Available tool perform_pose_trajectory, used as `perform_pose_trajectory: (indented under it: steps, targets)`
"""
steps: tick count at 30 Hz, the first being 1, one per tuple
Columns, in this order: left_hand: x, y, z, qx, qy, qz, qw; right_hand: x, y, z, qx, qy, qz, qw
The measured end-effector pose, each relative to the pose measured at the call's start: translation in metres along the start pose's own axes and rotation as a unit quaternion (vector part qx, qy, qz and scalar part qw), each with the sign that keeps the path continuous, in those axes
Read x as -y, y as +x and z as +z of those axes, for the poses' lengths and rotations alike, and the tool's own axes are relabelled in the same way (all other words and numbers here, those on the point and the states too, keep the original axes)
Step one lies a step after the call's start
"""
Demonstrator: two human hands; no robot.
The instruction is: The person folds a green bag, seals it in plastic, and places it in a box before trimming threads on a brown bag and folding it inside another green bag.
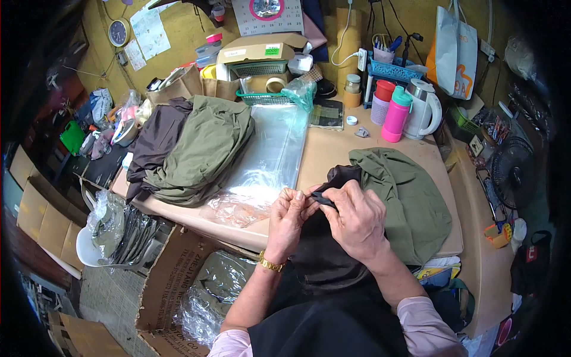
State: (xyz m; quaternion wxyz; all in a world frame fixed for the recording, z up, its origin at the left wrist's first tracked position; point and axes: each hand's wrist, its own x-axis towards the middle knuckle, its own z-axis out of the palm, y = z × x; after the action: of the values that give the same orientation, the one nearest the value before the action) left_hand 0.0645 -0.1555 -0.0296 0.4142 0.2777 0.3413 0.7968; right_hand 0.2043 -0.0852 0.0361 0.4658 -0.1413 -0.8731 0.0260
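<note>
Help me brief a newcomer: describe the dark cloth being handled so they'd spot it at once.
Find the tan table, then the left hand and right hand at its near edge. The dark brown cloth drapes below them. Unlike the olive cloth to its right, it is brown; unlike the piled brown cloth farther left, it is held.

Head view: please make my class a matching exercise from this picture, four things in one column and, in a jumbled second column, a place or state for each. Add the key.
Things
1. dark cloth
2. gold wristband
3. pink bottle
4. printed cardboard box

Places and states
A. on the wrist of the left hand
B. below the edge of the table, with clear plastic inside
C. held by the left hand and the right hand
D. standing beside the kettle

Pairs: 1-C, 2-A, 3-D, 4-B
</note>
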Motion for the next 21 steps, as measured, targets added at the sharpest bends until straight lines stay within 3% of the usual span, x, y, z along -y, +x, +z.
perform_pose_trajectory:
  steps: [2,7,11,13,14,15,17,19,21]
  targets:
    - [0.004,0.003,-0.005,0.034,0.010,0.022,0.999,-0.001,0.000,0.002,0.005,-0.010,-0.010,1.000]
    - [0.002,-0.004,0.005,0.017,0.079,0.028,0.996,-0.007,0.001,0.008,-0.005,-0.028,-0.057,0.998]
    - [0.003,-0.012,0.013,0.020,0.099,0.034,0.994,-0.010,0.002,0.005,0.000,-0.026,-0.033,0.999]
    - [0.006,-0.010,0.008,0.024,0.090,0.024,0.995,-0.018,0.010,0.011,-0.027,0.235,0.192,0.953]
    - [0.006,-0.010,0.005,0.028,0.081,0.016,0.996,-0.033,0.012,0.012,0.021,0.187,0.161,0.969]
    - [0.002,-0.009,0.005,0.028,0.080,0.016,0.996,-0.056,0.006,0.030,0.076,0.247,0.131,0.957]
    - [-0.013,-0.005,0.003,-0.025,0.082,0.012,0.996,-0.075,-0.001,0.038,0.152,0.305,0.194,0.920]
    - [-0.019,0.002,-0.020,-0.088,0.146,0.115,0.979,-0.074,-0.005,0.043,0.119,0.312,0.204,0.920]
    - [-0.030,0.002,-0.025,-0.061,0.303,0.127,0.943,-0.067,-0.009,0.045,0.088,0.322,0.219,0.917]
